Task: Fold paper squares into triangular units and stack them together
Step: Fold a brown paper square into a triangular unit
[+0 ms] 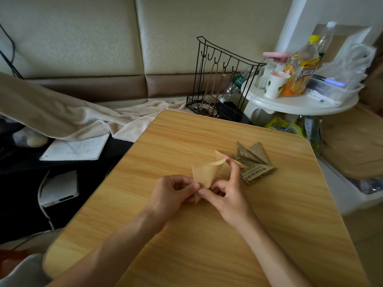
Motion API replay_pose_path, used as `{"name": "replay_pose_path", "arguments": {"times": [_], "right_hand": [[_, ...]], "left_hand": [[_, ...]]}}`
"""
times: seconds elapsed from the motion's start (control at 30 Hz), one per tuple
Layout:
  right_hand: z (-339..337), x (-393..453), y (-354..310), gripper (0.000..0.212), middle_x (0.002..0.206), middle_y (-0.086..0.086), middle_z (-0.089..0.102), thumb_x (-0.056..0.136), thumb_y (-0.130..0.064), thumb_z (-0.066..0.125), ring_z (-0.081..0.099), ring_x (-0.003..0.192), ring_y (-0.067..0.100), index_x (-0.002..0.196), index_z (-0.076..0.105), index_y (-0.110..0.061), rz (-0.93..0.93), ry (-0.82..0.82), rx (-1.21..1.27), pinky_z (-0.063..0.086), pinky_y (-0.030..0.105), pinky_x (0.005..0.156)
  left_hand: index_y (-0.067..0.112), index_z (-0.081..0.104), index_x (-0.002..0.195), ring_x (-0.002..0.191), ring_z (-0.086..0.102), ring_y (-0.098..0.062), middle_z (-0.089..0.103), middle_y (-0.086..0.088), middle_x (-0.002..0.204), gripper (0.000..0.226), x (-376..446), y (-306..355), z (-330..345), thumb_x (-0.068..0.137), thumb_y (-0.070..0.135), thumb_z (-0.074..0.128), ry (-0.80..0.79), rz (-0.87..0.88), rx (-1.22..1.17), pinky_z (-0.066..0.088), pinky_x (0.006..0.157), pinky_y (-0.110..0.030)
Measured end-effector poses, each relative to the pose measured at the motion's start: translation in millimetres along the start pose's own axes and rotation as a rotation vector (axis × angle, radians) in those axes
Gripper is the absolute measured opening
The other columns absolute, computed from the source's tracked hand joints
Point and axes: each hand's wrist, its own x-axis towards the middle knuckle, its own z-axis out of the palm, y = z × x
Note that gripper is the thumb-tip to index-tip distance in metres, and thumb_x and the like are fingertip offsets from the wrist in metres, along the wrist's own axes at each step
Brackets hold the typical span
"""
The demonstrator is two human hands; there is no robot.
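folded units (253,162) on table (269,214), right

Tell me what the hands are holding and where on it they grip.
Both hands hold the tan paper. The left hand and right hand pinch its lower corner together; a right finger props the upper flap.

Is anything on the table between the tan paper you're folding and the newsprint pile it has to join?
Nothing visible. Both hands, left hand and right hand, pinch the tan paper above the table. The newsprint pile lies just right of it, and the paper's far tip already overlaps the pile's near edge in this view.
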Motion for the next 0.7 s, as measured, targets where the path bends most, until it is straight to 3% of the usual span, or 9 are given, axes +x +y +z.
{"name": "replay_pose_path", "arguments": {"times": [0.13, 0.23, 0.33, 0.53, 0.63, 0.7], "right_hand": [[-1.3, 0.6, -0.6, 0.104, 0.081, 0.003, 0.077, 0.086, -0.020, 0.084, 0.074, 0.077, 0.020, 0.155, 0.008, -0.039, -0.004, 0.037, 0.033, 0.056, 0.033, 0.079], [-0.7, 0.5, -1.5, 0.105, 0.080, 0.004, 0.077, 0.085, -0.019, 0.085, 0.074, 0.077, 0.021, 0.154, 0.009, -0.040, 0.004, 0.043, 0.021, 0.058, 0.041, 0.084], [1.3, -1.2, -2.3, 0.100, 0.080, 0.003, 0.077, 0.088, -0.019, 0.082, 0.072, 0.075, 0.023, 0.153, 0.010, -0.042, 0.008, 0.073, -0.005, 0.058, 0.047, 0.086], [1.2, -3.1, -2.9, 0.084, 0.082, -0.006, 0.078, 0.094, -0.017, 0.074, 0.073, 0.073, 0.011, 0.156, 0.017, -0.026, -0.032, 0.252, -0.002, 0.055, 0.022, 0.075], [0.0, -3.4, -4.7, 0.083, 0.082, -0.002, 0.078, 0.093, -0.016, 0.076, 0.073, 0.073, 0.013, 0.154, 0.020, -0.024, -0.030, 0.257, 0.016, 0.056, 0.024, 0.075], [-0.6, -3.2, -5.9, 0.083, 0.084, -0.001, 0.078, 0.092, -0.018, 0.078, 0.073, 0.074, 0.017, 0.153, 0.022, -0.028, -0.010, 0.232, 0.026, 0.058, 0.033, 0.078]], "left_hand": [[0.008, 0.077, 0.104, 0.084, 0.074, -0.015, 0.079, -0.012, 0.091, 0.015, 2.9, 3.6, -6.8, 0.089, 0.011, 0.078, -0.126, -0.003, 0.112, 0.061, 0.081, -0.026], [0.002, 0.076, 0.099, 0.082, 0.076, -0.023, 0.078, -0.016, 0.086, 0.016, 4.0, 3.9, -9.0, 0.085, 0.004, 0.081, -0.130, -0.001, 0.168, 0.062, 0.077, -0.026], [-0.002, 0.074, 0.097, 0.073, 0.074, -0.020, 0.077, -0.018, 0.081, 0.015, 4.8, 4.3, -9.0, 0.083, 0.001, 0.081, -0.124, 0.007, 0.213, 0.061, 0.069, -0.025], [0.006, 0.076, 0.093, 0.063, 0.067, -0.014, 0.076, -0.013, 0.075, 0.011, 6.9, 8.5, -10.1, 0.083, 0.003, 0.081, -0.158, 0.007, 0.319, 0.055, 0.061, -0.022], [0.011, 0.076, 0.094, 0.066, 0.067, -0.014, 0.077, -0.012, 0.078, 0.012, 7.1, 8.9, -12.1, 0.084, 0.005, 0.080, -0.195, -0.005, 0.329, 0.056, 0.064, -0.024], [0.012, 0.076, 0.095, 0.069, 0.069, -0.014, 0.077, -0.012, 0.080, 0.009, 6.8, 8.3, -11.2, 0.086, 0.011, 0.078, -0.184, -0.014, 0.288, 0.057, 0.067, -0.025]]}}
